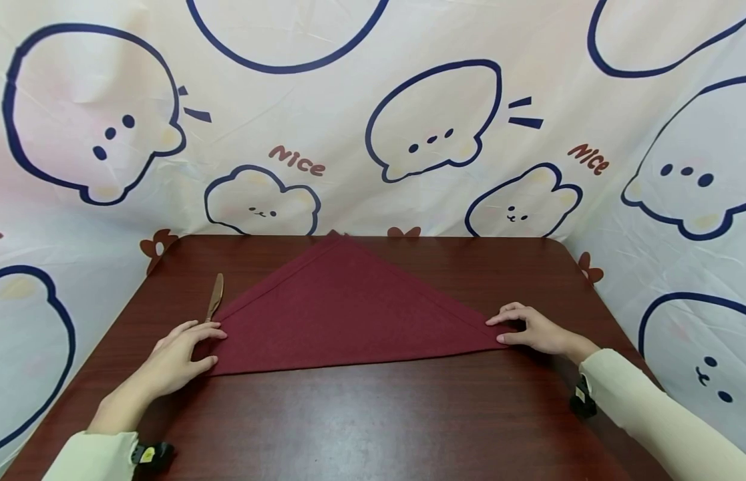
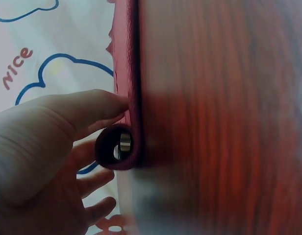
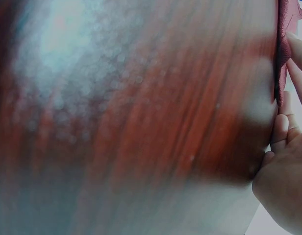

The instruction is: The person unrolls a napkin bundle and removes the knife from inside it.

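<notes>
A dark red cloth napkin (image 1: 354, 307) lies as a large triangle, its point toward the back wall. My left hand (image 1: 177, 354) holds the left end with thumb and fingers. In the left wrist view that end curls into a small roll (image 2: 134, 159), with something metallic (image 2: 125, 142) showing inside. Just beyond the left fingers a gold-coloured knife (image 1: 216, 294) sticks out past the napkin's edge; its lower part is hidden. At the right corner my right hand (image 1: 531, 331) pinches the cloth with thumb and forefinger, and the cloth (image 3: 283, 49) bunches slightly there.
Everything lies on a dark brown wooden table (image 1: 360, 421) with a glossy top. A pale curtain (image 1: 348, 120) printed with blue-outlined cartoon faces hangs behind the table and along both sides. Each wrist wears a small black camera (image 1: 153, 457).
</notes>
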### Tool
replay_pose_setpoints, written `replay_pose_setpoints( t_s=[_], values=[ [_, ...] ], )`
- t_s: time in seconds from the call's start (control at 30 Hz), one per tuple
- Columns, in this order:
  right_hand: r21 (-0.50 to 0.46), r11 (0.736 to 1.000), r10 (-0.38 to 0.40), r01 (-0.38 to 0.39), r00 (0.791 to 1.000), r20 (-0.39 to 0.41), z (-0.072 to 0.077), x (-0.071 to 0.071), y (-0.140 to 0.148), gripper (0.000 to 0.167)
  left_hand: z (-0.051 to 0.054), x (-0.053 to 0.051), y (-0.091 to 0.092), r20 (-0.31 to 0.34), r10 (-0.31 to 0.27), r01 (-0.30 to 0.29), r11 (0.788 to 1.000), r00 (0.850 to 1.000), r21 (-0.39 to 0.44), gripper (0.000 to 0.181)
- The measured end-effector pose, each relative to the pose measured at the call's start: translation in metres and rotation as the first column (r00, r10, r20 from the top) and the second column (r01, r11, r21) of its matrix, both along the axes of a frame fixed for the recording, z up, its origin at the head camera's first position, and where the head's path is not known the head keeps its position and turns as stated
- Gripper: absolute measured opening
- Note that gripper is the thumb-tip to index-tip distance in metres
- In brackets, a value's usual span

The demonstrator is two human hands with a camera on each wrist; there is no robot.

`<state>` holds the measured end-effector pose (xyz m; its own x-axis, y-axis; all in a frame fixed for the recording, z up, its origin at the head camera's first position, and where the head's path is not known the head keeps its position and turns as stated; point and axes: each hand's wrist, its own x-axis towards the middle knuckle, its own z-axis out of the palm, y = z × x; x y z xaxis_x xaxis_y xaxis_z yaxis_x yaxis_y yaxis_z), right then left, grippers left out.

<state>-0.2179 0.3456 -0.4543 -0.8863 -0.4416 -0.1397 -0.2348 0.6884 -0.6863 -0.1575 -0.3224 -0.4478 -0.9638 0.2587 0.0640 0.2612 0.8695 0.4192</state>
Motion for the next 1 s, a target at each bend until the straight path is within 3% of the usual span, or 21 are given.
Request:
replay_pose_setpoints(
  t_s=[0.4, 0.6, 0.83, 1.0],
  values=[
    [-0.004, 1.000, 0.001, -0.001, 1.000, 0.011, -0.002, -0.001, 0.001, 0.033, 0.001, 0.000, -0.011, 0.027, -0.002, 0.001, 0.999, 1.000, 0.037, 0.041],
    [-0.002, 1.000, -0.001, 0.001, 1.000, 0.010, -0.002, -0.001, 0.001, 0.033, 0.000, -0.003, -0.016, 0.024, -0.024, 0.021, 0.995, 0.999, 0.093, 0.042],
    [0.000, 1.000, -0.007, 0.007, 1.000, 0.002, -0.003, -0.001, 0.001, 0.033, -0.005, -0.005, -0.027, -0.104, -0.088, 0.101, 0.987, 0.991, 0.127, 0.046],
    [-0.003, 1.000, -0.008, 0.008, 1.000, -0.003, -0.003, -0.002, 0.001, 0.032, -0.008, -0.004, -0.034, -0.115, -0.100, 0.120, 0.977, 0.988, 0.179, 0.046]
  ],
)
